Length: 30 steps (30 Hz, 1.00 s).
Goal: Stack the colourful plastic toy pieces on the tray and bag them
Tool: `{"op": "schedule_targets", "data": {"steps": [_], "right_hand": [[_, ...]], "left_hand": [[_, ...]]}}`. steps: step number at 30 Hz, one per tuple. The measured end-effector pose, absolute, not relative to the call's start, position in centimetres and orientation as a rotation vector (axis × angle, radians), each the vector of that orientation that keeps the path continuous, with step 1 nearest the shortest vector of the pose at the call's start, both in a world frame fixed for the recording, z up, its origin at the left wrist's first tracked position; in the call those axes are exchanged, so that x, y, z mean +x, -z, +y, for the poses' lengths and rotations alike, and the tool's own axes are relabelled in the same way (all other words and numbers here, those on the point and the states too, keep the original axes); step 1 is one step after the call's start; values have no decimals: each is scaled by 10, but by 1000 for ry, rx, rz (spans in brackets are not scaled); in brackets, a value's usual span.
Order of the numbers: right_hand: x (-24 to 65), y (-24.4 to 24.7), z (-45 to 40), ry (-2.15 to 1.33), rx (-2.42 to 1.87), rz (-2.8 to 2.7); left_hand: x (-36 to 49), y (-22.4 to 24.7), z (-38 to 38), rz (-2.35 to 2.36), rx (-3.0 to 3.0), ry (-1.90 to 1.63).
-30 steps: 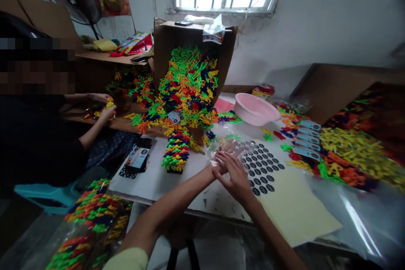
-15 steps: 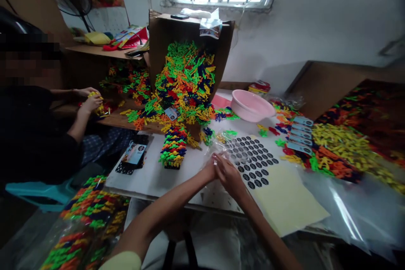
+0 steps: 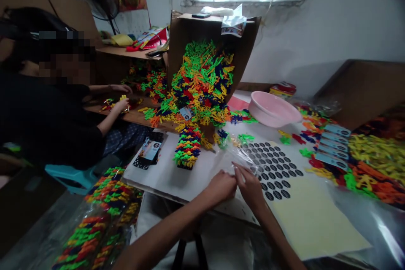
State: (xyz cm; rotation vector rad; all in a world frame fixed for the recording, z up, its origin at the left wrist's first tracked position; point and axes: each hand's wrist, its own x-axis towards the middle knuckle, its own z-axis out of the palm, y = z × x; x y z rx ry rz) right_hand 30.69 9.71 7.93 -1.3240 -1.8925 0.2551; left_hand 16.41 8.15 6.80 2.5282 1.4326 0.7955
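At the worktop (image 3: 166, 174), hands (image 3: 223, 186) meet beside clear plastic (image 3: 237, 157), grip unclear. Stickers (image 3: 272, 175) lie at two o'clock, seemingly for easy reach

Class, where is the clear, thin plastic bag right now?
In the head view, just right of centre, the bag is at the person's right hand, over the white tabletop, its right side overlapping the black oval stickers.

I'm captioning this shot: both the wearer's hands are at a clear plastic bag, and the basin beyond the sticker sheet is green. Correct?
Only the colour is wrong: the head view shows a pink basin beyond the sticker sheet. The left hand and right hand are at the clear plastic bag, as you say.
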Motion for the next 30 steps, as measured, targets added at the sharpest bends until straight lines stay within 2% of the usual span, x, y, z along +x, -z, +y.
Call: {"op": "schedule_targets", "data": {"steps": [2,4,7,11,15,24,27,30], "right_hand": [[306,-77,97,-318,-1350,-1826],[299,-78,97,-381,-1369,-1772],[279,-78,100,-534,-1439,-1657],[260,-70,113,-755,-1505,-1299],[265,-58,125,-939,-1478,-900],[285,-52,102,-918,-1391,-567],[290,-53,98,-928,-1365,-484],[293,-60,97,-946,-1329,-448]], "left_hand": [[126,-64,54,1437,2466,-902],[83,-56,37,1657,2030,-1409],[32,-42,42,1886,1404,-1703],[11,-33,79,1715,1010,-1698],[19,-32,91,1578,967,-1618],[56,-26,22,1530,1137,-1425],[31,-31,42,1711,1221,-1481],[-4,-33,86,1465,1298,-1318]]}}
